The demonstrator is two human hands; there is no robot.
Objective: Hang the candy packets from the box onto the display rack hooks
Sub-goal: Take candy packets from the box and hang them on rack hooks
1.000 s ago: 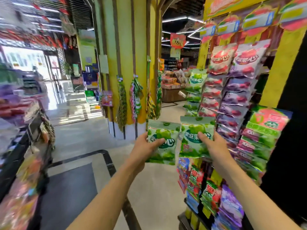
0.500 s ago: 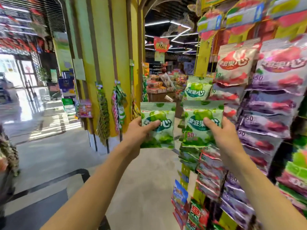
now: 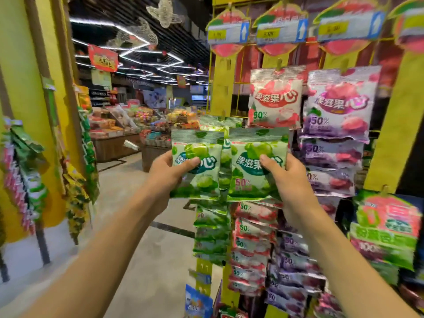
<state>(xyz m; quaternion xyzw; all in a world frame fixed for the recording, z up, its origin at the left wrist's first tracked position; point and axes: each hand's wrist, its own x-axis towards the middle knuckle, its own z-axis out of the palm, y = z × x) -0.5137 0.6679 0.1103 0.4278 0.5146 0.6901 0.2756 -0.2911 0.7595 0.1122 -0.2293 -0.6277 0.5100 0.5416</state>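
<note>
Rack [image 3: 222, 92] in yellow fills the right side, its columns hung with packets. Left hand [image 3: 165, 174] grips one green packet [image 3: 197, 166], right hand [image 3: 286, 177] another [image 3: 250, 166], fingers curled around each, both raised before the green column. Hanging is in hand; next, each header hole must meet a hook.

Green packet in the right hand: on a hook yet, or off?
Off. The right hand grips the green packet by its side, in front of the rack; its top strip shows whole, with no hook through it.
</note>
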